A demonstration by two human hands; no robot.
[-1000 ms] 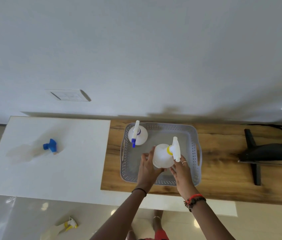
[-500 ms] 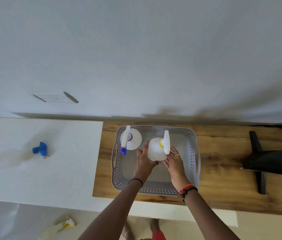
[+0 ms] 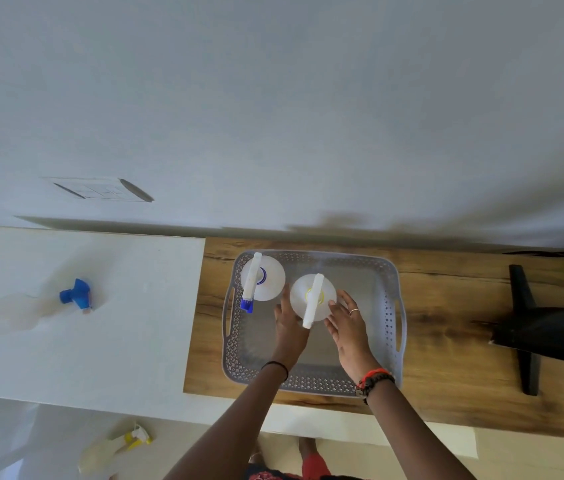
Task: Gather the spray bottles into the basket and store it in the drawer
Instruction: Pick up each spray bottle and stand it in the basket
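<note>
Head view: yellow-collared spray bottle (image 3: 299, 297) upright in basket (image 3: 397, 327), nozzle toward me; left hand (image 3: 289, 329) flat against it, my right hand (image 3: 349, 325) spread beside.

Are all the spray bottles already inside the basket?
No, a blue-headed bottle lies on the white table and a yellow-trimmed bottle lies on the floor.

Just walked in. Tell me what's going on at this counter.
A person is standing a yellow-collared spray bottle upright in the grey basket on the wooden counter, the left hand and right hand flanking it with fingers fairly straight. A blue-nozzled bottle stands in the basket's far left corner. Two bottles remain outside: a blue-headed bottle lying on the white top to the left, and a yellow-trigger bottle on the floor below.
</note>
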